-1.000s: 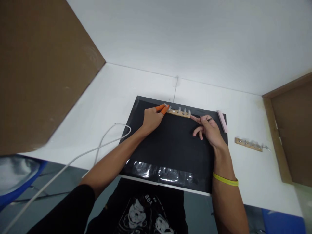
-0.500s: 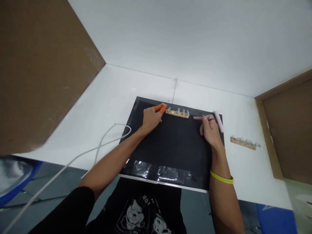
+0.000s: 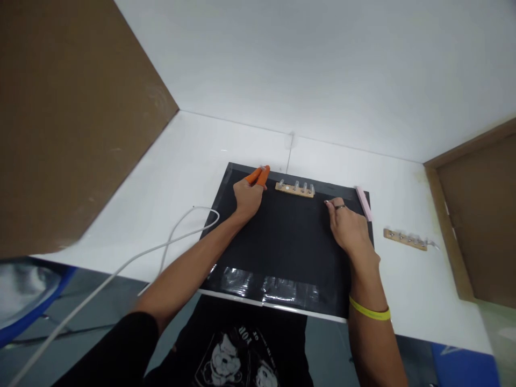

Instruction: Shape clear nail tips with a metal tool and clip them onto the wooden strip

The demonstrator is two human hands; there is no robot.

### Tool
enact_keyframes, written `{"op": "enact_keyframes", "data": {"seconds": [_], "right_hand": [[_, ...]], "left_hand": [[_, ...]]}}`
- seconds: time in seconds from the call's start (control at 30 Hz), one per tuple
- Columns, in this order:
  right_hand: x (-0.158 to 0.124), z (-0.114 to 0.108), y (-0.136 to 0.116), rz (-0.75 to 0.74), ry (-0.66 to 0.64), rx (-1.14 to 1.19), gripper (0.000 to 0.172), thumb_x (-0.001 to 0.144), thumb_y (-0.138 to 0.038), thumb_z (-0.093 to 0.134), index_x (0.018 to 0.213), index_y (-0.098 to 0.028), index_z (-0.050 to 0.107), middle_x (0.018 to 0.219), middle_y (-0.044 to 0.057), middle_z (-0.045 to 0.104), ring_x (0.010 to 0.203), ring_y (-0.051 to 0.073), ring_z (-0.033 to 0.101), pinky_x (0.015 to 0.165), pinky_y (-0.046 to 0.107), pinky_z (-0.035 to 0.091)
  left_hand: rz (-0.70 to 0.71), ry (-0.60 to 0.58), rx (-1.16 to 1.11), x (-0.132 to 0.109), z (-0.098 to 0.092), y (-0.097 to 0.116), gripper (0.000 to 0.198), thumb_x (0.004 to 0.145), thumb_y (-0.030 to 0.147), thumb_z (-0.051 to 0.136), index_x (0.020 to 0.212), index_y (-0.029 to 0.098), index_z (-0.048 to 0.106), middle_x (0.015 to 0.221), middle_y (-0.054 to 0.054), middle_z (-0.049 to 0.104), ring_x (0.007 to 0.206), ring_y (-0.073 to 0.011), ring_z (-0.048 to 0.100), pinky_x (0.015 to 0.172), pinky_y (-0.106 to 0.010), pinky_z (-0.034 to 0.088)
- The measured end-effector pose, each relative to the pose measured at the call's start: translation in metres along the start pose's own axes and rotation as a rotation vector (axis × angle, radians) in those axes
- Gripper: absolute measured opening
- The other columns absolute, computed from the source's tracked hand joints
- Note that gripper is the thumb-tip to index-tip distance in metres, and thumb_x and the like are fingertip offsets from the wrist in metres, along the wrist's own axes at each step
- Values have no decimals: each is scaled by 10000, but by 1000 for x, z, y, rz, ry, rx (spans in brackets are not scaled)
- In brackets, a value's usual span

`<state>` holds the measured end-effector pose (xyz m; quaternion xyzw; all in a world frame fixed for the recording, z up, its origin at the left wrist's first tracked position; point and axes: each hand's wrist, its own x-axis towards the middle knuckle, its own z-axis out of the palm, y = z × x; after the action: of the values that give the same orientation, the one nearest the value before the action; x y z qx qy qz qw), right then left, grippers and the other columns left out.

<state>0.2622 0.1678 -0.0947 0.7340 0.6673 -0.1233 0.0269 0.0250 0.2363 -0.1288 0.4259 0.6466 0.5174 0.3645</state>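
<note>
Evidently, the wooden strip (image 3: 294, 192), bearing clear clips (image 3: 296, 186), lies toward 12 o'clock on the black mat (image 3: 282, 231). At the strip's 9 o'clock, the left hand's (image 3: 248, 200) grip is pinched together, its orange-sheathed fingertips (image 3: 263, 176) apparently closed on a small clear piece (image 3: 263, 168). At 4 o'clock is the right hand (image 3: 349, 227); how nearly its tips meet, and on what, cannot be told. A slick sheath could let the small clear piece slip; the strip, held by neither hand, could skid if knocked; the left forearm (image 3: 197, 263) might drag the white cable (image 3: 159, 246) at 8 o'clock.
</note>
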Motion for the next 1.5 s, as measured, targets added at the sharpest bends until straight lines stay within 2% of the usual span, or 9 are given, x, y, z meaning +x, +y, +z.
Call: {"op": "enact_keyframes", "data": {"seconds": [0.23, 0.37, 0.5, 0.7, 0.87, 1.0, 1.13, 1.3, 1.5], "right_hand": [[-32, 6, 3, 24, -21, -96, 326, 970, -406, 553, 1174, -152, 574, 1032, 55, 625, 848, 160, 628, 753, 352, 555], [-60, 17, 7, 11, -18, -115, 322, 968, -399, 558, 1175, -153, 574, 1037, 56, 624, 846, 159, 627, 744, 345, 556], [-84, 27, 12, -18, 9, -122, 319, 966, -391, 564, 1179, -154, 573, 1056, 59, 621, 856, 160, 627, 748, 345, 557], [-116, 44, 18, -94, 64, -115, 295, 968, -382, 563, 1150, -151, 582, 1008, 46, 624, 802, 141, 621, 707, 317, 554], [-131, 65, 25, -169, 124, -53, 256, 968, -354, 568, 1114, -145, 590, 950, 28, 621, 741, 121, 607, 659, 284, 544], [-124, 63, 28, -188, 218, 44, 211, 976, -313, 553, 1092, -141, 591, 980, 34, 628, 703, 104, 593, 610, 248, 525], [-121, 45, 30, -177, 374, 183, 219, 1005, -309, 480, 1108, -158, 599, 1148, 73, 630, 757, 120, 615, 601, 251, 505], [-137, 42, 13, -200, 518, 463, 267, 988, -395, 519, 1047, -156, 621, 948, 35, 649, 811, 143, 631, 745, 328, 544], [-159, 53, -38, -208, 422, 754, 267, 997, -383, 519, 1031, -131, 600, 715, -41, 561, 509, 58, 498, 478, 188, 454]], "left_hand": [[77, -27, -17, -12, -7, 0, 408, 860, 501, 636, 934, 126, 780, 483, 39, 509, 420, -56, 335, 418, -200, 273], [119, -145, -3, -46, -23, -5, 376, 834, 456, 672, 1020, 148, 778, 610, 15, 648, 508, -83, 501, 484, -188, 377], [140, -314, 20, -84, -43, -14, 360, 797, 446, 705, 986, 153, 792, 798, -29, 758, 684, -167, 667, 615, -229, 511], [136, -468, 66, -126, -78, -12, 280, 831, 384, 686, 969, 166, 793, 909, -58, 783, 792, -204, 725, 705, -261, 572], [128, -482, 105, -152, -108, -5, 249, 855, 370, 673, 938, 170, 796, 830, -57, 771, 712, -181, 706, 617, -232, 544], [128, -463, 115, -164, -122, 1, 272, 893, 372, 628, 924, 155, 789, 740, -43, 731, 615, -142, 642, 536, -204, 485], [146, -498, 104, -172, -126, 9, 268, 917, 358, 603, 915, 159, 782, 712, -29, 692, 614, -120, 609, 540, -187, 455], [189, -567, 97, -176, -121, 14, 274, 913, 346, 609, 812, 145, 765, 614, -4, 584, 542, -92, 509, 505, -186, 387], [209, -561, 94, -172, -112, 14, 195, 905, 317, 626, 846, 155, 718, 752, -31, 650, 646, -117, 581, 586, -209, 437]]}}
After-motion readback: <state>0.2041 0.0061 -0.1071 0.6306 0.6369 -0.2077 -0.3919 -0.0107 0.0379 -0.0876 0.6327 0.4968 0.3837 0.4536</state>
